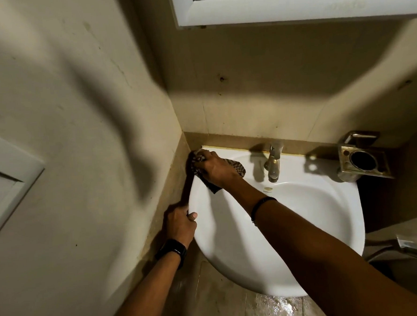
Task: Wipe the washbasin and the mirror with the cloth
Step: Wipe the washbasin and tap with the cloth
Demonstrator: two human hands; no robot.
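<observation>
Cloth stretches along the washbasin back rim, gripped by right hand.

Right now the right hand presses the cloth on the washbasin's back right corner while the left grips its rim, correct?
No. The head view shows the right hand pressing the cloth on the washbasin's back left corner; the left hand grips its rim.
</observation>
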